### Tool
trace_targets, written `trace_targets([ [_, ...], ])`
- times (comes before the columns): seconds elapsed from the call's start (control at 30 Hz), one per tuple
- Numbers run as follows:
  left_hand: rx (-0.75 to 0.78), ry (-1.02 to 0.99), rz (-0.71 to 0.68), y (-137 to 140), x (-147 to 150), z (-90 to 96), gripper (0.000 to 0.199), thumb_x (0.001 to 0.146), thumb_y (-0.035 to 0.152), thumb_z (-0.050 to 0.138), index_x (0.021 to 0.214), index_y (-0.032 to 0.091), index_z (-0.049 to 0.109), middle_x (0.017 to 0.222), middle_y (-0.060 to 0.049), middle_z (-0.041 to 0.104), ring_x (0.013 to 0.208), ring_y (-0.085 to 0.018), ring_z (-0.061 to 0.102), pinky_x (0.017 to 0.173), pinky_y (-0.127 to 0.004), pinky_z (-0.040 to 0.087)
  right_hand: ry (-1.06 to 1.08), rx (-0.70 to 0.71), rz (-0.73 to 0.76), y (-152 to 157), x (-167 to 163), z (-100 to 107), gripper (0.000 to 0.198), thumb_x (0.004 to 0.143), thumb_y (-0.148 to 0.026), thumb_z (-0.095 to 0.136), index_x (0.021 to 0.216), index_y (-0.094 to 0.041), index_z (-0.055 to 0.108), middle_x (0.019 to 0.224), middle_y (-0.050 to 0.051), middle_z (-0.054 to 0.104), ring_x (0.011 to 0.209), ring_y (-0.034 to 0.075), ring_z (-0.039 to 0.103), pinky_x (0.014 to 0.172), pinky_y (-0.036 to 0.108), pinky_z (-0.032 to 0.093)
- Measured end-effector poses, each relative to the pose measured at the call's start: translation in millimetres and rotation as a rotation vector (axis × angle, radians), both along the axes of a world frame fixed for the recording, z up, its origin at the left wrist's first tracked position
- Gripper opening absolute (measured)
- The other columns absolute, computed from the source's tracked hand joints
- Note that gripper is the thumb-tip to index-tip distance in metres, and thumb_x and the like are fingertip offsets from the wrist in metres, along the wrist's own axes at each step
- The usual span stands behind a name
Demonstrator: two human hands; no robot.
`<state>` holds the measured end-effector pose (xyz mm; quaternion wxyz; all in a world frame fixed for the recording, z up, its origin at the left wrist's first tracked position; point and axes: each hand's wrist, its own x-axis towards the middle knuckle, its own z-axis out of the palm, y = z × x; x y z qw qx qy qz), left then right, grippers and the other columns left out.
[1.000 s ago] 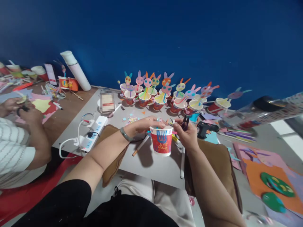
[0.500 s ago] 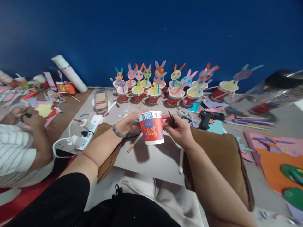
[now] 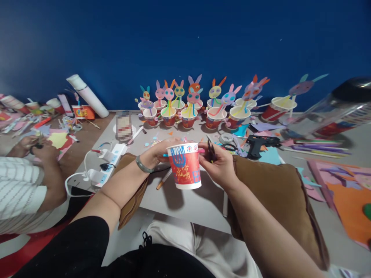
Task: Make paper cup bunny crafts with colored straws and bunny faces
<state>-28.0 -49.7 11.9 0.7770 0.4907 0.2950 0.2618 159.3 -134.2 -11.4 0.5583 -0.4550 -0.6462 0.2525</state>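
In the middle of the head view a red and white paper cup [image 3: 188,170] with blue and gold print is held above the table, tilted slightly. My left hand [image 3: 160,151] is closed on its left side, where a blue stick end pokes out; most of those fingers are behind the cup. My right hand [image 3: 218,162] is closed at the cup's right side by a pink stick end. Dark pointed scissors [image 3: 211,150] are tucked in that hand, their handles largely hidden. A pen with a brown tip [image 3: 164,179] lies on the table below.
Rows of paper cups with rabbit figures [image 3: 188,117] line the blue wall. A black glue gun [image 3: 255,146], brown cushion [image 3: 272,193], clear bottle [image 3: 324,110] and coloured paper [image 3: 348,200] are rightward. Leftward are a power strip [image 3: 114,160] and a co-worker's hands [image 3: 36,148] holding scissors.
The cup has come slightly lower and nearer to me, with both hands still around it. My view has shifted a little. The scissors stay in my right hand.
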Motion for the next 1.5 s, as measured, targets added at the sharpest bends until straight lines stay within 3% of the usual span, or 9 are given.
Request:
trace_targets([
  [0.13,0.076,0.033,-0.237,-4,1,11.0,0.038,0.067,0.047,0.088,0.075,0.014,0.07,0.076,-0.005,0.069,0.074,-0.016,0.064,0.067,-0.027,0.047,0.121,-0.086,0.101,-1,1,3,0.027,0.086,-0.044,0.074,0.099,-0.02,0.078,0.065,0.0,0.063,0.057,0.013,0.053,0.055,0.027,0.046],
  [0.33,0.237,0.102,-0.29,-8,1,17.6,0.044,0.072,0.053,0.083,0.076,0.012,0.069,0.083,-0.006,0.067,0.072,-0.012,0.06,0.067,-0.026,0.045,0.249,-0.188,0.191,1,4,12,0.039,0.08,-0.056,0.081,0.074,-0.019,0.068,0.06,-0.001,0.061,0.053,0.011,0.05,0.05,0.025,0.041],
  [0.5,0.423,0.131,-0.326,-6,2,14.3,0.04,0.08,0.052,0.077,0.081,0.014,0.069,0.091,-0.007,0.067,0.083,-0.015,0.061,0.076,-0.029,0.049,0.302,-0.2,0.206,3,5,14,0.043,0.082,-0.058,0.079,0.072,-0.019,0.063,0.055,-0.004,0.051,0.05,0.009,0.042,0.048,0.024,0.035],
  [0.67,0.549,0.158,-0.361,-9,1,14.0,0.037,0.085,0.051,0.073,0.081,0.014,0.068,0.09,-0.006,0.065,0.08,-0.013,0.06,0.074,-0.027,0.049,0.256,-0.227,0.213,4,5,16,0.049,0.08,-0.064,0.078,0.07,-0.019,0.063,0.058,-0.003,0.052,0.054,0.01,0.045,0.05,0.025,0.036],
  [0.8,0.607,0.178,-0.34,-11,3,11.7,0.035,0.087,0.049,0.071,0.088,0.014,0.07,0.094,-0.007,0.066,0.087,-0.015,0.062,0.077,-0.027,0.051,0.267,-0.24,0.158,6,2,15,0.052,0.077,-0.067,0.079,0.068,-0.019,0.06,0.058,-0.003,0.053,0.054,0.01,0.045,0.051,0.025,0.038],
  [1.27,0.748,0.207,-0.289,-12,8,4.4,0.029,0.092,0.043,0.065,0.084,0.015,0.067,0.094,-0.007,0.067,0.087,-0.015,0.062,0.082,-0.028,0.05,0.212,-0.216,-0.029,11,-1,3,0.054,0.073,-0.069,0.08,0.07,-0.02,0.059,0.061,-0.001,0.058,0.055,0.011,0.05,0.051,0.025,0.041],
  [1.5,0.773,0.13,-0.202,-10,6,7.0,0.035,0.096,0.048,0.061,0.085,0.016,0.069,0.091,-0.006,0.065,0.085,-0.015,0.062,0.08,-0.029,0.048,0.308,-0.235,-0.022,10,9,1,0.054,0.079,-0.074,0.072,0.075,-0.022,0.059,0.055,-0.004,0.045,0.05,0.01,0.04,0.046,0.026,0.034],
])
